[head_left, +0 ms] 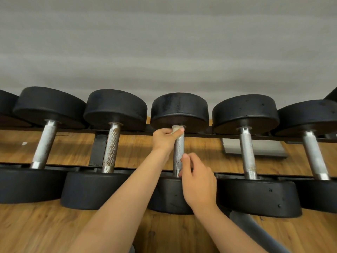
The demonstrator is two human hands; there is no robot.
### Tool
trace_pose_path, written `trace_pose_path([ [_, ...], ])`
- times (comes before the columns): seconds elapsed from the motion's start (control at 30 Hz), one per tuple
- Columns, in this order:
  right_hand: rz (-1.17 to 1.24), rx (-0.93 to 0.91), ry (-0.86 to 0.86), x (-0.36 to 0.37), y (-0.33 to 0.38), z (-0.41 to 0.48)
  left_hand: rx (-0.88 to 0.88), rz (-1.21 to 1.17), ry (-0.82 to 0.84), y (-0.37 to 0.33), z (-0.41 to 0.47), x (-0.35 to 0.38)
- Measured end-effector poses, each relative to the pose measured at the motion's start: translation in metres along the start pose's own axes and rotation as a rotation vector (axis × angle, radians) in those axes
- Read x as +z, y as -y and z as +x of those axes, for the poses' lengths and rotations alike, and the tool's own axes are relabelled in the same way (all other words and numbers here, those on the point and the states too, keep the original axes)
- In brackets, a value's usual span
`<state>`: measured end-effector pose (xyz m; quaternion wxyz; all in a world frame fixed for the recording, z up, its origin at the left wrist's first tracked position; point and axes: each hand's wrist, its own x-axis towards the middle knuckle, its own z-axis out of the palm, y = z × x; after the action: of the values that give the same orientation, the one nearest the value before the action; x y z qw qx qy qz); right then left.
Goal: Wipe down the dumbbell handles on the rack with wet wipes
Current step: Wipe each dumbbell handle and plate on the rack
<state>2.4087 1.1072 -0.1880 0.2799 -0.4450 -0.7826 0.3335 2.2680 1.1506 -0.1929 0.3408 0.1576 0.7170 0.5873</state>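
Nearest, at six o'clock, wooden floor [54, 230] is seen, and two bare forearms are stretched over it toward the rack [98, 148]. The right hand [197, 181] is set at the near end of the handle [178, 150] of the middle dumbbell [179, 110]. Its thumb is laid against the handle's three o'clock side and its fingers are curled in by the near collar, so the bar is held lightly.

Farther out, toward twelve o'clock, the left hand [164, 139] is closed round a whitish wet wipe [176, 129]. The wipe is wrapped about the handle's far end, just under the far head. The middle dumbbell is laid across the rack's two black rails. At its nine o'clock a neighbouring dumbbell [114, 108] is racked, its handle flecked with rust. More dumbbells are lined up at three o'clock. Farthest off, a grey wall [164, 42] is seen.
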Motion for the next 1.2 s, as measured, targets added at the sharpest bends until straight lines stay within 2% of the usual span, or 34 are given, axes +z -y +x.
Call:
trace_pose_path([
  [0.07,0.0,-0.001,-0.003,0.0,0.0,0.0,0.034,0.026,-0.006,0.0,-0.001,0.0],
  [0.2,-0.005,0.001,0.009,0.0,0.001,0.0,0.136,0.101,-0.136,0.002,0.001,-0.006],
  [0.33,-0.017,0.008,0.016,0.0,0.0,0.0,0.091,0.139,0.1,-0.001,-0.003,-0.013],
  [0.5,-0.017,0.013,0.03,-0.002,0.002,0.0,0.162,0.244,0.02,0.0,0.001,-0.021],
  [0.67,0.005,0.018,0.034,-0.004,0.002,0.0,-0.081,0.252,0.301,-0.001,-0.003,-0.03],
  [0.83,0.134,0.01,-0.015,-0.005,0.004,-0.002,-0.044,0.295,0.314,-0.003,-0.001,-0.039],
  [0.93,0.202,0.01,-0.076,-0.004,0.003,-0.003,-0.007,0.477,0.42,0.002,-0.006,-0.04],
  [1.1,0.266,0.062,-0.117,-0.005,-0.002,-0.002,0.037,0.609,0.431,0.006,-0.006,-0.047],
  [1.2,0.284,0.073,-0.116,-0.005,-0.002,-0.002,-0.006,0.75,0.515,0.01,-0.014,-0.049],
])
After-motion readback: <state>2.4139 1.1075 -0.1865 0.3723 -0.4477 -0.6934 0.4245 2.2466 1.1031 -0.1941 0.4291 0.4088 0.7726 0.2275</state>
